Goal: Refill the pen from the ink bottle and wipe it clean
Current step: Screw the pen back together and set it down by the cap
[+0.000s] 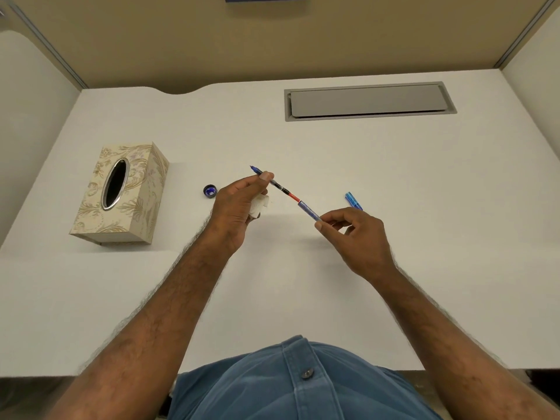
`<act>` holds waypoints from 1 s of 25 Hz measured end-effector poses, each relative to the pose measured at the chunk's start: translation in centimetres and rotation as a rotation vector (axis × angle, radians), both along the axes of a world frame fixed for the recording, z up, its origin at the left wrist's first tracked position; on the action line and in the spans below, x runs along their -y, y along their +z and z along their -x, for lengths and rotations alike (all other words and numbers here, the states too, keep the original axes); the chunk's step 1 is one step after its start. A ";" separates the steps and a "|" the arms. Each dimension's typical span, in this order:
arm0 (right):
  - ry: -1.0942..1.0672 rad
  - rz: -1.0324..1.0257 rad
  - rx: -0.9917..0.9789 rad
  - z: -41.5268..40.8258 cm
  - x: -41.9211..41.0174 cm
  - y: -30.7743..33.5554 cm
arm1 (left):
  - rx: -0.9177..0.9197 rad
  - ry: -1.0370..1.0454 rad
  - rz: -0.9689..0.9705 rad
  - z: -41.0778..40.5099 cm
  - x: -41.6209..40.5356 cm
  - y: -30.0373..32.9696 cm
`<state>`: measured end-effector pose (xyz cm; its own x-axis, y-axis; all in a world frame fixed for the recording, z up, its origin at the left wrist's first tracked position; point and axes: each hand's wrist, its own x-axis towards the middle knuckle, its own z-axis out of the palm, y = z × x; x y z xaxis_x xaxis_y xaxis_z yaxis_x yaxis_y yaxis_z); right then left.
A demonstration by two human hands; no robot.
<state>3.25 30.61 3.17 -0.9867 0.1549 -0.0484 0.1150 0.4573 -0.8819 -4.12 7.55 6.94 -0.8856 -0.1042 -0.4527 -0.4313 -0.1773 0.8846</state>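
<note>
A thin pen [285, 190] with a blue tip, a black and red middle and a blue barrel is held slanted above the white desk [303, 283]. My left hand [239, 207] pinches its front section near the tip and also holds a crumpled white tissue [259, 206] in the palm. My right hand [354, 234] grips the blue barrel end. A blue pen cap [354, 200] lies on the desk just beyond my right hand. A small dark bottle cap [210, 190] with blue inside rests left of my left hand. The ink bottle is not visible.
A patterned tissue box [121, 192] with an oval opening stands at the left. A grey cable hatch [369, 101] is set into the desk at the back right. Beige partition walls enclose the desk.
</note>
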 end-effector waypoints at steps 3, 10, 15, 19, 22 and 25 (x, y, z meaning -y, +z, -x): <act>0.010 -0.007 -0.004 -0.2 -0.8 0.2 | -0.012 0.017 -0.009 -0.2 -0.7 0.2; 0.021 0.011 -0.024 -0.6 -1.5 0.3 | -0.037 -0.036 0.029 -1.0 -1.8 -0.1; -0.002 0.033 -0.042 -0.9 -0.8 0.3 | -0.033 -0.059 0.050 -1.3 -2.1 -0.3; -0.015 0.008 -0.095 -1.0 0.1 0.2 | -0.039 -0.092 0.085 -1.7 -2.2 -0.7; -0.022 -0.008 -0.147 -1.2 1.0 0.3 | -0.052 -0.123 0.099 -2.0 -2.3 -0.7; -0.041 -0.022 -0.174 -1.2 1.8 0.2 | -0.059 -0.139 0.114 -2.1 -2.3 -0.6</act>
